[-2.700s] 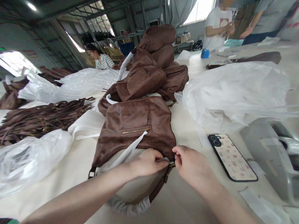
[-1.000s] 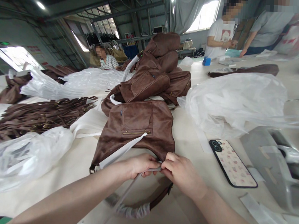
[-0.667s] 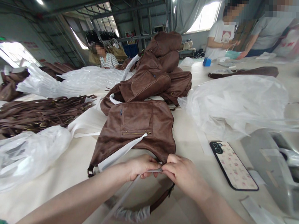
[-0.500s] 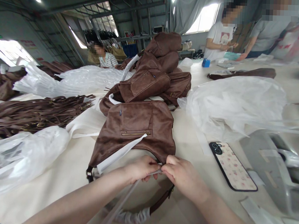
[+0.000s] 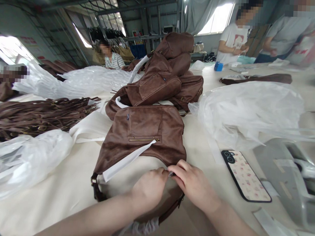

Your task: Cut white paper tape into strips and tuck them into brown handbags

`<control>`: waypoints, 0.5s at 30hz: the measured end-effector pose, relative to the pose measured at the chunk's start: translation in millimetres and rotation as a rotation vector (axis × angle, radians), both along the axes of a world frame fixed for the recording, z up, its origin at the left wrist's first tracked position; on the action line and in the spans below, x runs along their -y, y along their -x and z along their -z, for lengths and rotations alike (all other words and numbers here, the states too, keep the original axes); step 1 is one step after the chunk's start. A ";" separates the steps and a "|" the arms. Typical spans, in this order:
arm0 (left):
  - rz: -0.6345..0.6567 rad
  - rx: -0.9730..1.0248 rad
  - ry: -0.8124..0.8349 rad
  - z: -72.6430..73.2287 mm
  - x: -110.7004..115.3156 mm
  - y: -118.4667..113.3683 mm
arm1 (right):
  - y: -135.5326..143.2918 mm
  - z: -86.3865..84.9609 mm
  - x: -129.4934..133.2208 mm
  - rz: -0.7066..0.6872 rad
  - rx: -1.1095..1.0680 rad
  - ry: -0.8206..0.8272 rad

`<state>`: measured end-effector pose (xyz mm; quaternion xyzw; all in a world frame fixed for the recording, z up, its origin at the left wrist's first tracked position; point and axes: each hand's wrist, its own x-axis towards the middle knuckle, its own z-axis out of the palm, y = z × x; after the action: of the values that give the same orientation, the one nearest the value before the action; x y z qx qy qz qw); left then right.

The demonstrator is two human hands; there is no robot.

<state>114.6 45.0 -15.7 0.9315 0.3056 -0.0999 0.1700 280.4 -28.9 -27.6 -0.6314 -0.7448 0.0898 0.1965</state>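
A brown handbag (image 5: 143,131) lies flat in front of me, its zip pocket facing up. A white paper strip (image 5: 129,160) hangs from the zip pull and crosses the bag's curved opening. The bag's strap (image 5: 166,213) loops toward me, partly covered with crinkled clear plastic wrap (image 5: 145,227). At the bag's right corner, my left hand (image 5: 151,185) is closed, with its fingertips mostly hidden. My right hand (image 5: 192,180) pinches beside it, thumb and forefinger nearly touching the left. A bit of thin translucent plastic strip (image 5: 170,173) shows between them.
More brown handbags (image 5: 162,73) are piled behind. Brown straps (image 5: 42,116) and clear plastic bags (image 5: 27,161) lie at left. A phone (image 5: 246,175), a large plastic sheet (image 5: 252,108) and a grey template-like piece (image 5: 280,172) lie at right. Other people stand across the table.
My left hand has turned and closed further at the bag's corner. The thin strip that trailed from it toward me is now mostly out of sight. The handbag stays in place.
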 end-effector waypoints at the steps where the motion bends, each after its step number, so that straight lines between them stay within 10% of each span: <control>1: -0.005 0.018 0.023 1.2 -2.4 -0.2 | 0.0 -0.4 0.3 -0.015 0.021 -0.003; 15: -0.461 0.255 1.054 11.9 -22.6 3.6 | 8.9 -13.2 1.3 -0.015 0.199 0.036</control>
<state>111.0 67.6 -27.6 0.6356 0.3865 -0.0859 0.6628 271.5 -30.1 -14.3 -0.6352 -0.7634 0.0417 0.1095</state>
